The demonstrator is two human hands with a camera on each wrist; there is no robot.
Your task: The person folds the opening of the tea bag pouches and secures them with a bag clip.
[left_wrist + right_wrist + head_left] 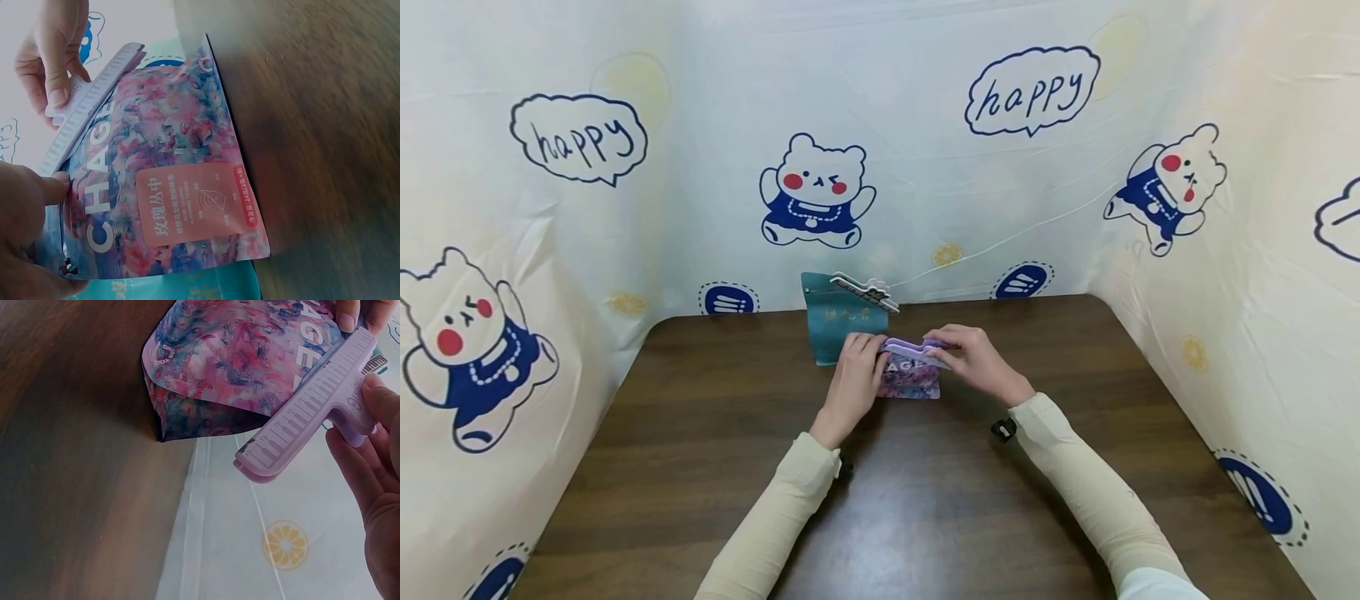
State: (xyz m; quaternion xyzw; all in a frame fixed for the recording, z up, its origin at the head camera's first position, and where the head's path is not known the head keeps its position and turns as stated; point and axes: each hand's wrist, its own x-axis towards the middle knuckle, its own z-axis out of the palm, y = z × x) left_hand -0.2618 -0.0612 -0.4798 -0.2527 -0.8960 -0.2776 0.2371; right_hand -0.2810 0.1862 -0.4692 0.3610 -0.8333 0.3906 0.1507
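A pink, blue and purple pouch lettered CHAGE (181, 119) stands on the wooden table. At one end of its top edge, my left hand (853, 379) pinches the pouch between thumb and fingers. With thumb and fingers, my right hand (977, 358) grips the handles of a light purple bag clip (306, 406) printed with piano keys. The clip's long bars lie along the top of the pouch, and one end sticks out past the pouch's side. How far the bars reach over the edge near my left hand is partly hidden.
Just behind and left of the pouch stands a teal bag (844, 321), with a black-and-white clip (867, 292) slanting across its top. A pale curtain (925, 192) printed with bears hangs behind the brown table (715, 467) and along its sides.
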